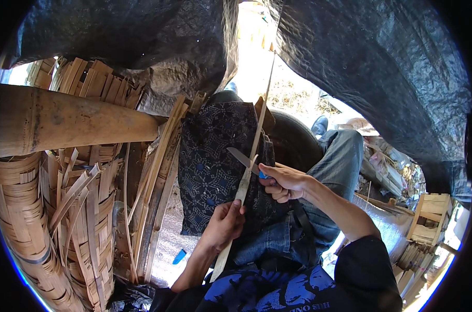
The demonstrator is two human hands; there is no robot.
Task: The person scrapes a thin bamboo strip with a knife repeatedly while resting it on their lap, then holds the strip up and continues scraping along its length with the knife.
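A long, pale bamboo strip (245, 183) runs from near my waist away from me toward the bright gap. My left hand (225, 222) is closed around its near part. In my right hand (285, 183) is a knife (242, 157) with a blue handle, its blade pointing left. That blade lies across the strip, and a small curl of bamboo stands up where they meet. Under the strip, a dark patterned cloth (210, 177) covers my lap.
On the left stand woven bamboo baskets (17, 208), loose bamboo slats (155, 182) and a thick bamboo pole (69, 122). Dark plastic sheeting (376, 67) hangs ahead. A small blue piece (179, 256) lies on the ground. To the right is a wooden crate (430, 218).
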